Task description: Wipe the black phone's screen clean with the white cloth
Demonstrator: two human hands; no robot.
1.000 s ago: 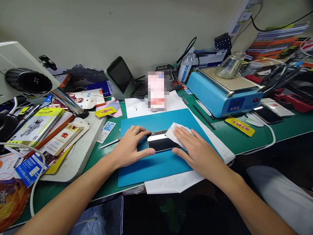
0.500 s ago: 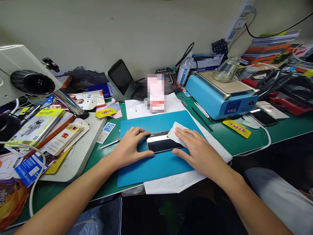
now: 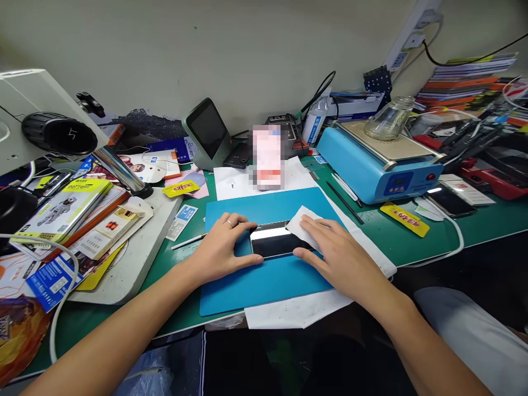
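Observation:
A phone (image 3: 272,247) with a dark, shiny face lies sideways on the blue mat (image 3: 264,287). My left hand (image 3: 220,247) grips its left end, fingers on the far edge and thumb on the near edge. With a ring on one finger, that hand rests on the mat. A white wipe (image 3: 296,220) is under the fingers of my right hand (image 3: 332,247), pressed on the phone's right part. My right thumb is at the phone's near edge. The phone's right end is hidden by the wipe and the hand.
To the right, a blue heating machine (image 3: 367,170) carries a glass jar (image 3: 390,118). A microscope stand base (image 3: 136,269) piled with boxes is on the left. Behind the mat stands a blurred-out screen (image 3: 268,157). Another phone (image 3: 451,199) lies at the right.
The whole view has shifted slightly, so things appear a little further right. My left hand keeps its grip on the phone, and the wipe stays under my right fingers.

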